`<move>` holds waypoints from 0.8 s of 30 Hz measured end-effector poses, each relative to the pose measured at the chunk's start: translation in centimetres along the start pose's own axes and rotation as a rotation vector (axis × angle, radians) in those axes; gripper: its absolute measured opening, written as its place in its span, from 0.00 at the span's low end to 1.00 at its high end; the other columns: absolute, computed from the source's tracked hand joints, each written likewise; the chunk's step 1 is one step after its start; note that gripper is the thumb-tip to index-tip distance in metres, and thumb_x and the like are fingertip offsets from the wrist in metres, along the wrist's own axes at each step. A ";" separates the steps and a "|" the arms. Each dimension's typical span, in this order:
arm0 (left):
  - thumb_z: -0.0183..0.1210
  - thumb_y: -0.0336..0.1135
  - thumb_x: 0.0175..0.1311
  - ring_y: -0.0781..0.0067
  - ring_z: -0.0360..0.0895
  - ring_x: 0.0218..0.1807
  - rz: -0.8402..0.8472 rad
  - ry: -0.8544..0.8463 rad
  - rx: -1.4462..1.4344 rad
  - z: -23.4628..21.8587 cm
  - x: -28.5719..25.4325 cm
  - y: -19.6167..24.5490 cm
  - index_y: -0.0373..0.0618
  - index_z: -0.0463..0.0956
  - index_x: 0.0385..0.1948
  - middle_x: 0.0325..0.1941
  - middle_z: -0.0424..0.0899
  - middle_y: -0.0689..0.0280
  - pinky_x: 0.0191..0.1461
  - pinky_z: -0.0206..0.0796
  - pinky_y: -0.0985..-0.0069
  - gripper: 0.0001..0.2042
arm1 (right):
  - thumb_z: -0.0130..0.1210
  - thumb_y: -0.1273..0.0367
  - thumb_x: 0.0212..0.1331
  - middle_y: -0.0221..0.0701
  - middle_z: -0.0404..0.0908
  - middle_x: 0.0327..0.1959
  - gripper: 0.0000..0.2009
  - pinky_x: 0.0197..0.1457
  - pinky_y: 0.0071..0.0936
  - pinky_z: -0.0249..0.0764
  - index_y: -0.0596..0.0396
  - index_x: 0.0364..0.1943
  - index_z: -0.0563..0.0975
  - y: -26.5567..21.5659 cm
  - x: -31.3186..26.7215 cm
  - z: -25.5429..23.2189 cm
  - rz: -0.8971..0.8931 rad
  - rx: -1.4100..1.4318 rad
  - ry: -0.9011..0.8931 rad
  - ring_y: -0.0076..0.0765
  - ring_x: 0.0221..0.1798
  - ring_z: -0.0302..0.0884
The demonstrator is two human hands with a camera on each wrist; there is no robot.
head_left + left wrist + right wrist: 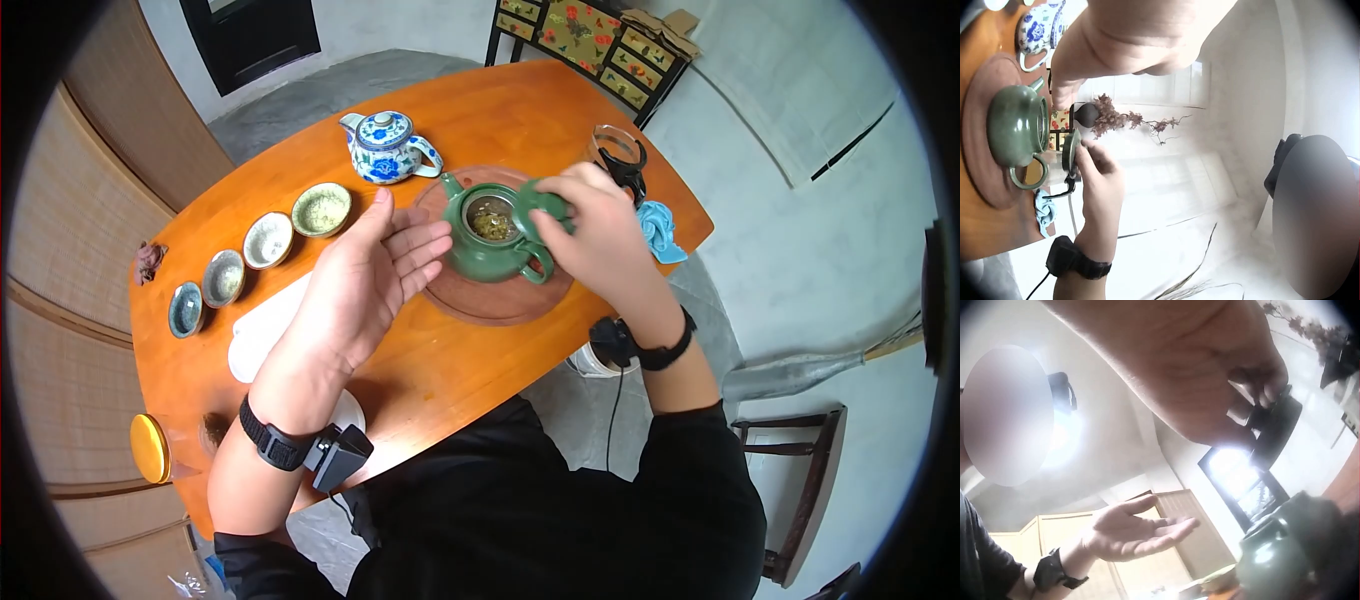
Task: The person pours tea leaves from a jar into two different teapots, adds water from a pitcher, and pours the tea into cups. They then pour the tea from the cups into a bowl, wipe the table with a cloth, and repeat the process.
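Observation:
A green teapot [478, 262] stands uncovered on a round wooden board [492, 310], with leaves and liquid showing inside its mouth. My right hand [597, 240] pinches the green teapot lid [1068, 152] by its top and holds it tilted at the mouth's right side. Just left of the teapot, my left hand [362, 262] is held palm up with its fingers extended toward the spout, holding nothing. In the left wrist view the lid stands on edge, apart from the teapot's rim.
Behind the board stands a blue-and-white teapot [385, 165]. Several small cups, one of them pale green [322, 209], line the left side. A glass pitcher [617, 150] and a blue cloth [658, 232] are at the right. A yellow-lidded jar [150, 448] sits at the near left.

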State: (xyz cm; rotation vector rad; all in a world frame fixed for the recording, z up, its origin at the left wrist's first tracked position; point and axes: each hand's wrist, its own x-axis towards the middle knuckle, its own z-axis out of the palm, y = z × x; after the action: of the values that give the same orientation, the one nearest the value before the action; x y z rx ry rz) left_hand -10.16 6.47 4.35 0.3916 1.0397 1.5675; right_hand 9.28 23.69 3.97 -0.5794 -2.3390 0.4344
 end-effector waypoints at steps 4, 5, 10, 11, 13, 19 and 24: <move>0.50 0.53 0.78 0.65 0.80 0.60 -0.024 0.029 0.039 0.4 -0.5 -0.2 0.35 0.70 0.58 0.57 0.82 0.53 0.67 0.71 0.71 0.26 | 0.65 0.72 0.54 0.41 0.79 0.36 0.11 0.44 0.38 0.76 0.60 0.41 0.84 0.9 2.1 3.6 -0.107 0.030 -0.064 0.49 0.39 0.80; 0.50 0.52 0.78 0.65 0.80 0.60 -0.023 0.028 0.043 0.3 -0.6 -0.1 0.35 0.70 0.59 0.57 0.82 0.53 0.67 0.71 0.70 0.25 | 0.65 0.71 0.54 0.41 0.79 0.36 0.11 0.44 0.38 0.76 0.60 0.40 0.84 1.1 2.3 4.2 -0.102 0.025 -0.067 0.49 0.39 0.80; 0.51 0.49 0.78 0.64 0.80 0.60 0.000 0.012 0.039 -1.0 -0.8 -0.1 0.35 0.70 0.59 0.57 0.82 0.53 0.67 0.71 0.70 0.23 | 0.65 0.71 0.54 0.41 0.79 0.36 0.11 0.44 0.39 0.76 0.59 0.41 0.84 1.7 2.4 5.7 -0.086 0.026 -0.090 0.48 0.38 0.80; 0.51 0.48 0.78 0.64 0.80 0.60 0.006 0.007 0.037 -1.2 -0.9 -0.1 0.35 0.71 0.58 0.57 0.83 0.53 0.67 0.71 0.70 0.23 | 0.65 0.71 0.54 0.42 0.80 0.37 0.11 0.46 0.40 0.77 0.59 0.41 0.84 1.5 2.4 5.7 -0.053 0.021 -0.116 0.50 0.40 0.80; 0.52 0.48 0.78 0.64 0.80 0.60 0.006 0.016 0.027 -1.6 -0.8 -0.3 0.35 0.71 0.58 0.57 0.83 0.52 0.67 0.71 0.70 0.22 | 0.64 0.70 0.55 0.45 0.80 0.40 0.11 0.50 0.43 0.78 0.59 0.41 0.84 0.9 2.3 5.3 0.014 0.007 -0.166 0.54 0.44 0.81; 0.53 0.46 0.77 0.63 0.80 0.60 -0.004 0.032 0.014 -1.8 -0.5 -0.7 0.34 0.72 0.57 0.57 0.83 0.52 0.67 0.71 0.70 0.22 | 0.65 0.69 0.55 0.46 0.80 0.42 0.11 0.49 0.43 0.78 0.59 0.41 0.84 1.9 1.7 6.0 -0.005 0.012 -0.170 0.54 0.45 0.81; 0.54 0.43 0.77 0.64 0.80 0.60 0.018 0.021 0.050 -1.6 -0.4 -0.7 0.35 0.72 0.57 0.57 0.83 0.52 0.67 0.71 0.69 0.19 | 0.67 0.67 0.57 0.43 0.80 0.43 0.19 0.51 0.41 0.77 0.60 0.50 0.79 1.7 -0.1 5.1 0.055 0.065 0.045 0.50 0.46 0.80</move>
State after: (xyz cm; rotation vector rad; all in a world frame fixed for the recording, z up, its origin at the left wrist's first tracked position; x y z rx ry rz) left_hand -10.79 5.46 3.07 0.4206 1.0961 1.5674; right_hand 6.34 24.26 -0.52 -0.6175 -2.2618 0.5149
